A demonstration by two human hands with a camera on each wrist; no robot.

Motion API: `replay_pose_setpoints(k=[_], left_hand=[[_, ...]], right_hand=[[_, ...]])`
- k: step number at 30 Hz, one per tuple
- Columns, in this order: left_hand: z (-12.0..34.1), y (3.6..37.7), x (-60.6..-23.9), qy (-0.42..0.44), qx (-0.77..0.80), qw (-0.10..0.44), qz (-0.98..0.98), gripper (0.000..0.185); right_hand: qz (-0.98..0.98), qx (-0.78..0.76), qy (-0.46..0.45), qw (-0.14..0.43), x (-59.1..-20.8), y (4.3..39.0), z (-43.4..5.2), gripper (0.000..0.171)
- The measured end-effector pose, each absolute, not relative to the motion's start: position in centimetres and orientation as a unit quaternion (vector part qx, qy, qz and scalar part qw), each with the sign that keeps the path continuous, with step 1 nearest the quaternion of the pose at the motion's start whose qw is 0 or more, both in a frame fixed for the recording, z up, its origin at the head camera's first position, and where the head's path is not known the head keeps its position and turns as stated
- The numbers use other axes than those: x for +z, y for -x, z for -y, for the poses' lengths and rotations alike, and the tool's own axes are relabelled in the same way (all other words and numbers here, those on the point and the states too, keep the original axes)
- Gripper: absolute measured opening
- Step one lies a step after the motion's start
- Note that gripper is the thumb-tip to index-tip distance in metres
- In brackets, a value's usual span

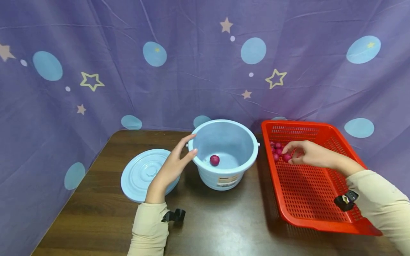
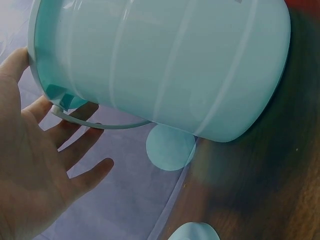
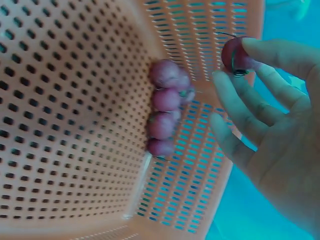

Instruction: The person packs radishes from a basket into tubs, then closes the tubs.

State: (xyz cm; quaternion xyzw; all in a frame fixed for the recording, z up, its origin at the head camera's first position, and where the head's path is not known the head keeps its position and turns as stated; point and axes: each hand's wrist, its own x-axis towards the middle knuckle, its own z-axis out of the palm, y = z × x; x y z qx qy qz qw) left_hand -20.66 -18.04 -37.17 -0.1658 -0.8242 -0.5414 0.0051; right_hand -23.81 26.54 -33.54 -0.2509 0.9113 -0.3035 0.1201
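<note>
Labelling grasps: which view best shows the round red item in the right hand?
Right wrist: round red item close up, pinched by the right hand, mostly unobstructed. Head: small, partly covered by that hand. Left wrist: not visible.

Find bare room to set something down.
Table in front of bucket, between left sleeve and red basket; also the basket's near-left floor. Crowded: its far-left corner, with round red produce and right hand; left hand partly hides lid.

One bucket (image 1: 209,176), one lid (image 1: 141,177), one basket (image 1: 298,192), one table (image 1: 221,224) and one curtain (image 1: 198,81) show, with one left hand (image 1: 172,164), one right hand (image 1: 310,153) and two wrist mounts (image 1: 177,215). At least seven radishes (image 1: 214,160) are visible: one in the bucket, one held, five or more in the basket.
</note>
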Motion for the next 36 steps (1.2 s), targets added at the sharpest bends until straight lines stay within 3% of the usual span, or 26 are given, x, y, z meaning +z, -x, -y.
replay_pose_setpoints(k=[4,14,23,36], left_hand=[[18.1,20.5,-37.1,0.163,-0.543,0.005,0.824,0.054],[18.2,20.4,-37.4,0.159,-0.551,0.001,0.819,0.054],[18.5,20.3,-37.2,0.157,-0.541,0.002,0.826,0.054],[18.1,20.6,-37.3,0.166,-0.549,0.000,0.819,0.054]], right_hand=[[-0.919,-0.296,0.248,0.080,-32.3,23.6,-26.3,0.027],[-0.915,-0.306,0.258,0.045,-29.6,23.1,-23.9,0.024],[-0.860,-0.414,0.285,0.086,-28.4,22.8,-20.5,0.028],[-0.893,-0.318,0.316,0.036,-27.8,22.8,-17.0,0.029]])
